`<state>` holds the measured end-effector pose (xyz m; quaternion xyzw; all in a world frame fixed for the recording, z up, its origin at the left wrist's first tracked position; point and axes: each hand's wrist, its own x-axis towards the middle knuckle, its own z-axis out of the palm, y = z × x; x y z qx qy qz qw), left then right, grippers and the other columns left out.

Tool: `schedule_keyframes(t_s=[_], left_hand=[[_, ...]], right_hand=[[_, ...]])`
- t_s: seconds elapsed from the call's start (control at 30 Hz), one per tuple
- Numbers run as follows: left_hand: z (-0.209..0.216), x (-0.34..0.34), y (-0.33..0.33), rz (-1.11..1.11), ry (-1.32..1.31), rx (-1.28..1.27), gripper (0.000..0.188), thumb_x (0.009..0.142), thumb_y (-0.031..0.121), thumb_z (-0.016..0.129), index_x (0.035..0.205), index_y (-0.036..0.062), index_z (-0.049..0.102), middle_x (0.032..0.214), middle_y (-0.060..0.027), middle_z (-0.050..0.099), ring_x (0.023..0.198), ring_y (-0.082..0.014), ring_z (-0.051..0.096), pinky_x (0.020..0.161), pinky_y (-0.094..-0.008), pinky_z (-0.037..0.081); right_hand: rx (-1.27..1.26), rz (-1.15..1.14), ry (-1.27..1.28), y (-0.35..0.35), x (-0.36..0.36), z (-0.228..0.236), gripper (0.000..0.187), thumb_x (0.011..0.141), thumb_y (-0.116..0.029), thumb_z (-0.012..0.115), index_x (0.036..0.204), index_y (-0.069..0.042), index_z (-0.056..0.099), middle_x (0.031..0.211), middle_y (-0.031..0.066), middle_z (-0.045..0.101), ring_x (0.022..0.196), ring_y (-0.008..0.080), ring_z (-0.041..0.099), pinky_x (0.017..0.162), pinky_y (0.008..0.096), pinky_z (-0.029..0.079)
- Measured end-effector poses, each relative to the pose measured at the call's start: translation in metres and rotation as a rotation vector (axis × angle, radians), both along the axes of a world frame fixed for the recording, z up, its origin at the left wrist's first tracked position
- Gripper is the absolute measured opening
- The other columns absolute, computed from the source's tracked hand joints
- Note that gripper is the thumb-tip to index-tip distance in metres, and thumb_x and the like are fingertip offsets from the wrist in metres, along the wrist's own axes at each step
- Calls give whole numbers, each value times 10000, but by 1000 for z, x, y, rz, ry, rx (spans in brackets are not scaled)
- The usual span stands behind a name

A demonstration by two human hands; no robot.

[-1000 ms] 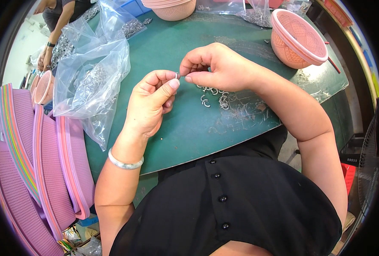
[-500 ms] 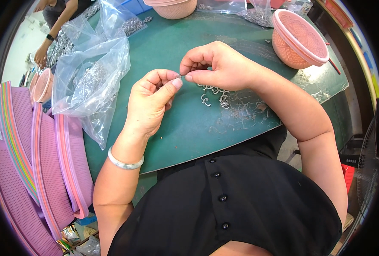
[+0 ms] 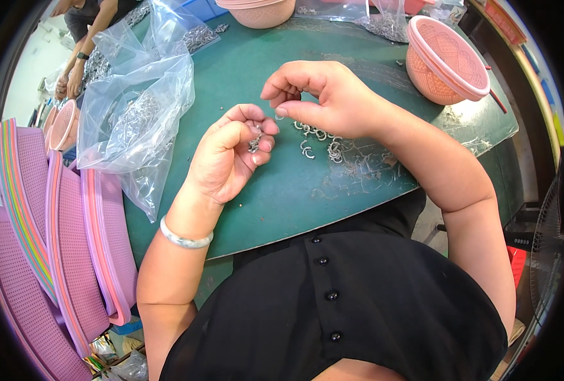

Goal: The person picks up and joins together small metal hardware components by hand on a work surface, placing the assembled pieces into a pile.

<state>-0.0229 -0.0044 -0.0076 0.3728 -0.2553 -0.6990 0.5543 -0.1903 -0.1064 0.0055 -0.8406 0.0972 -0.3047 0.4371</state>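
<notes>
My left hand is half curled, palm turned up, around a few small grey metal pieces. Just to its right, my right hand pinches a small silvery ring between thumb and forefinger. A narrow gap separates the two hands. Below the right hand, several open metal rings lie in a loose cluster on the green tabletop. How many pieces the left fingers cover is hidden.
A clear plastic bag of small metal parts lies at left, beside stacked purple baskets. Pink baskets stand at far right and far centre. More bagged parts lie at the back. Far left, another person's hands work.
My hands have come slightly apart from where their fingertips met. The left fingers have loosened, baring the metal pieces, while the right hand has drawn back with a ring.
</notes>
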Motion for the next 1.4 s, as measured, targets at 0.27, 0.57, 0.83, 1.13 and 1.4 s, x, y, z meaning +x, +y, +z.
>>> schedule_keyframes(t_s=[0.27,0.57,0.83,1.13,1.4], left_hand=[[-2,-4,2,-80,-2,-9,94,863,105,518,935,45,525,797,-42,552,626,-89,488,505,-192,388],[-4,0,2,-48,35,-35,70,883,137,499,888,73,524,777,-16,524,618,-78,439,500,-181,350],[-2,1,-1,-41,-18,-40,84,885,123,470,891,47,504,823,-50,513,636,-86,465,499,-170,371],[-3,6,-2,23,22,-24,41,826,53,494,823,27,526,889,-118,591,760,-177,589,650,-255,492],[-5,10,-2,40,37,-27,42,807,28,496,841,21,520,870,-107,585,759,-187,591,658,-264,497]], right_hand=[[-134,56,-134,2,3,-4,217,715,26,576,931,7,565,836,73,595,752,133,583,688,258,478],[-94,14,-43,-2,0,0,162,743,16,574,904,10,562,852,56,556,771,141,526,701,261,436],[-386,39,319,-18,-10,1,134,702,-57,614,822,-12,576,815,96,543,797,252,522,697,329,431],[-522,72,507,-12,-12,-6,114,663,-59,611,765,-31,568,807,88,515,844,266,474,753,351,406],[-520,59,473,-14,-11,-6,87,647,-58,600,719,-31,562,770,92,515,804,273,480,722,348,411]])
